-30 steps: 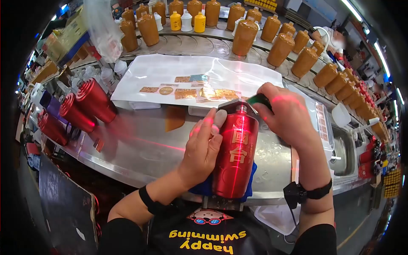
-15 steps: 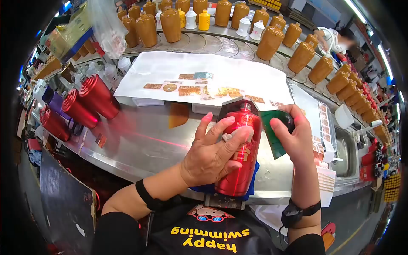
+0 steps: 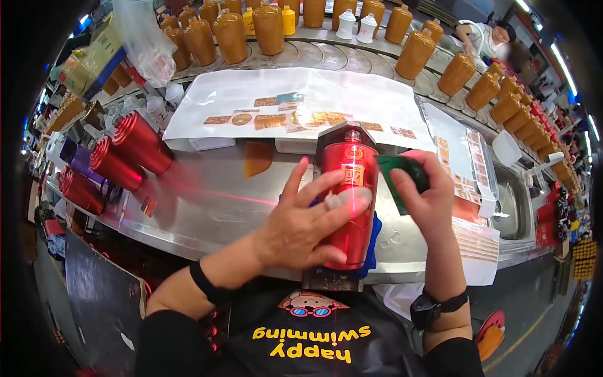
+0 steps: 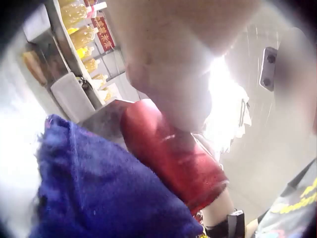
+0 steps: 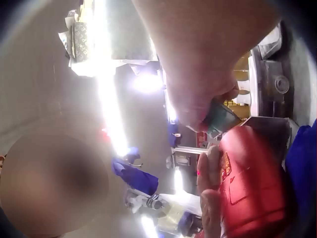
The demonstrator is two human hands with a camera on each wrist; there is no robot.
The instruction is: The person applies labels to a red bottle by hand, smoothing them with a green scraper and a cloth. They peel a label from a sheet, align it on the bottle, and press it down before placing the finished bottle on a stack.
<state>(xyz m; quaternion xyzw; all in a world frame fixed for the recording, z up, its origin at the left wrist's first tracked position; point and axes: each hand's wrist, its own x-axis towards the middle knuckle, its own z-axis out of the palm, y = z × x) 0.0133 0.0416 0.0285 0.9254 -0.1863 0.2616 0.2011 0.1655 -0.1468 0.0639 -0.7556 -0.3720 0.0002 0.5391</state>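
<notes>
A red bottle (image 3: 359, 242) with gold characters leans in a dark stand at the table's front, its neck toward the far side, over a blue cloth (image 3: 374, 242). My left hand (image 3: 295, 226) lies across its front, fingers spread and fairly straight, pressing on the gold characters. Something white (image 3: 333, 200) shows at those fingers. Just right of the bottle's shoulder, my right hand (image 3: 430, 191) pinches a green scraper (image 3: 389, 171), thumb on top. In the right wrist view the green scraper (image 5: 220, 119) is near the bottle's top.
A white sheet with gold transfers (image 3: 251, 94) lies behind the bottle. Several red bottles (image 3: 143, 143) stand at left. Brown bottles (image 3: 270, 30) line the conveyor at the back. A sink (image 3: 515, 210) is at right; a person (image 3: 483, 38) sits beyond.
My left hand has moved from the bottle's upper left side onto its front. The green scraper has come from behind the neck to the bottle's right. The brown bottles have shifted along the conveyor.
</notes>
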